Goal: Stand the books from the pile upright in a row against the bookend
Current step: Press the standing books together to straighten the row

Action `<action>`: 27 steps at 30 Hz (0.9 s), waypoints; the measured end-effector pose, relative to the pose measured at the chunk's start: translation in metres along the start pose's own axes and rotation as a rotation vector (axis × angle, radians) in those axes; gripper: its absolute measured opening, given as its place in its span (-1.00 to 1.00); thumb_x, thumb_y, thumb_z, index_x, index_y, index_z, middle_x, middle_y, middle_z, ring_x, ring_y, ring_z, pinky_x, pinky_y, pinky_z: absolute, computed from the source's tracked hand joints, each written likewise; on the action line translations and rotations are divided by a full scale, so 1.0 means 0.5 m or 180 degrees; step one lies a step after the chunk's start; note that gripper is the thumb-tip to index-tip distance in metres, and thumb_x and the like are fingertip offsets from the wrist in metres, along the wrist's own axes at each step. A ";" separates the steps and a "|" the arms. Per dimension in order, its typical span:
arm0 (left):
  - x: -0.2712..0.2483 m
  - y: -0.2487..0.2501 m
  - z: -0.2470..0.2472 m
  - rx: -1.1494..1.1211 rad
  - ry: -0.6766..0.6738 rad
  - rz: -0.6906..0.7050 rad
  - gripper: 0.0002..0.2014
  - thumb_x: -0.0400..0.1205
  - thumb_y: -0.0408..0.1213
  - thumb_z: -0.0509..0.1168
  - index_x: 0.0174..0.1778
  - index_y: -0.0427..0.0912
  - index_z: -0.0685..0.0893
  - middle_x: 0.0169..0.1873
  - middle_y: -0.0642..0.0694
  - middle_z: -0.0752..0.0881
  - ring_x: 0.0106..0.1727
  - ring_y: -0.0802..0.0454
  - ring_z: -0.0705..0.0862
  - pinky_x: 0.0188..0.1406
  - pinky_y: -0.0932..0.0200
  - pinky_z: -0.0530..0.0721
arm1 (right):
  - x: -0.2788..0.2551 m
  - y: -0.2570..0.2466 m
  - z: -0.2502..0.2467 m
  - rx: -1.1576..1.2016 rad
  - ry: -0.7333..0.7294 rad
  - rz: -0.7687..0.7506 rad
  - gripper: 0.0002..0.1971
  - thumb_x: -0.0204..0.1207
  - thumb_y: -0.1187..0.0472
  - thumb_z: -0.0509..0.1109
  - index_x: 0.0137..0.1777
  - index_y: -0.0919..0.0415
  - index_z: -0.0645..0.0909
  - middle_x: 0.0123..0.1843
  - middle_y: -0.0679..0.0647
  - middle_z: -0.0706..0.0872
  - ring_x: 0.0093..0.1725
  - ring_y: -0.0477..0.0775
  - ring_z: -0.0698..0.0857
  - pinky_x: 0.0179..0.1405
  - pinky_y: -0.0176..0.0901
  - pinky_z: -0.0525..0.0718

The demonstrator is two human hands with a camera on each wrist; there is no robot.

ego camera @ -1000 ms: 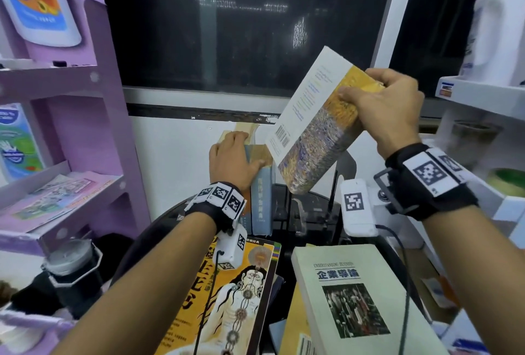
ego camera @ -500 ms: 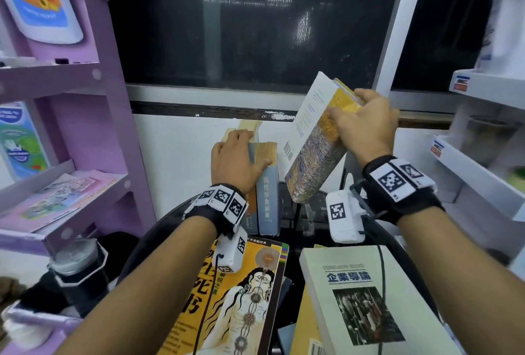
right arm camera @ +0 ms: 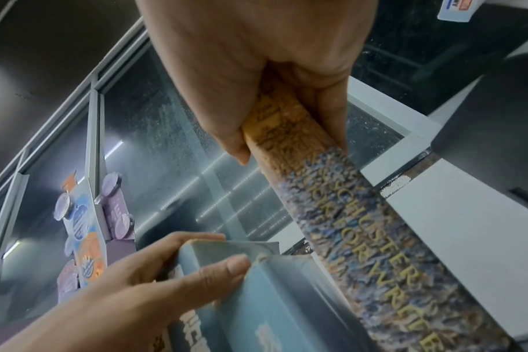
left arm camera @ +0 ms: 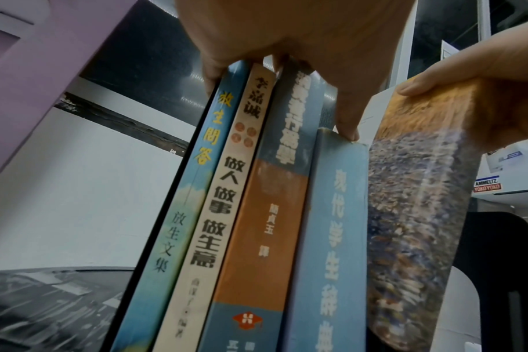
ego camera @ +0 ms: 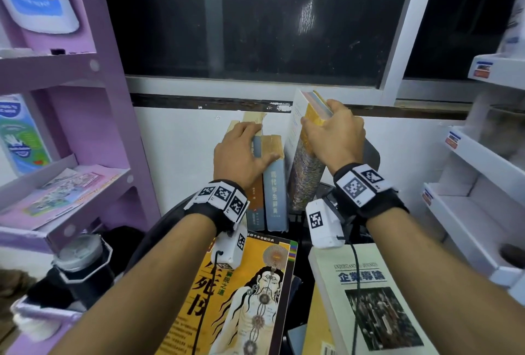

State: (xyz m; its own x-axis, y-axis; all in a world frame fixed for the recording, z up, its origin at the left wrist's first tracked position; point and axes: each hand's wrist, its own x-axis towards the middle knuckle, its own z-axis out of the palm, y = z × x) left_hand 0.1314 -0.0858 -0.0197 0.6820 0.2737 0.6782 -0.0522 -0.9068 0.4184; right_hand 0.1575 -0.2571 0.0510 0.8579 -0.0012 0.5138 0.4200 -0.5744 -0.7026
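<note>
Several books stand upright in a row (ego camera: 273, 192) (left arm camera: 247, 214) by the white wall. A thin black plate (left arm camera: 166, 214) at the row's left end looks like the bookend. My left hand (ego camera: 241, 153) (left arm camera: 286, 35) (right arm camera: 136, 285) lies over the book tops, its thumb on the blue book (left arm camera: 332, 226). My right hand (ego camera: 335, 133) (right arm camera: 256, 59) grips the top of a thick yellow-and-blue mottled book (ego camera: 306, 178) (left arm camera: 413, 202) (right arm camera: 362, 226). That book stands nearly upright, right beside the blue book. Nearer me lie a yellow book (ego camera: 247, 292) and a cream book (ego camera: 366, 298).
A purple shelf unit (ego camera: 71, 70) stands at the left and white shelves (ego camera: 468, 184) at the right. A dark window (ego camera: 255, 13) is behind the row. A black rounded panel (ego camera: 372, 153) stands just right of the held book. A grey-lidded jar (ego camera: 82, 258) sits low left.
My right hand has brought the mottled book down from a tilt in the air to nearly upright at the right end of the row. The left hand has stayed on the book tops.
</note>
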 end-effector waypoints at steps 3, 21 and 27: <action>0.001 -0.002 0.007 -0.0092 0.0047 0.0074 -0.35 0.41 0.24 0.40 0.34 -0.05 0.56 0.34 0.02 0.57 0.32 -0.02 0.56 0.27 -0.10 0.58 | 0.000 0.012 0.027 -0.0095 -0.0076 -0.0023 -0.46 0.53 -0.10 0.41 0.45 0.13 0.54 0.24 0.24 0.72 0.24 0.33 0.63 0.17 0.02 0.60; -0.002 -0.001 0.020 -0.0049 0.0101 0.0158 -0.36 0.43 0.26 0.37 0.35 -0.01 0.54 0.33 0.02 0.57 0.30 0.00 0.57 0.22 -0.12 0.61 | -0.015 0.056 0.101 -0.0746 -0.0225 -0.0275 -0.42 0.58 -0.19 0.30 0.41 0.24 0.45 0.25 0.23 0.68 0.32 0.31 0.48 0.08 0.11 0.52; -0.002 -0.001 0.018 -0.0045 0.0068 0.0224 -0.38 0.44 0.23 0.38 0.36 0.01 0.52 0.33 0.04 0.57 0.30 0.01 0.57 0.21 -0.11 0.61 | -0.019 0.064 0.117 -0.1308 -0.0194 -0.0410 -0.41 0.55 -0.24 0.29 0.35 0.23 0.50 0.28 0.21 0.61 0.34 0.27 0.43 0.18 0.19 0.41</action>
State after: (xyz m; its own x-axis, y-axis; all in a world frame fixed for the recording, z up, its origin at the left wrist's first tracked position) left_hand 0.1374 -0.0885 -0.0262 0.6606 0.2164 0.7189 -0.1099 -0.9194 0.3777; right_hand 0.1801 -0.2276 -0.0051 0.8273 0.1329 0.5458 0.3826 -0.8448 -0.3740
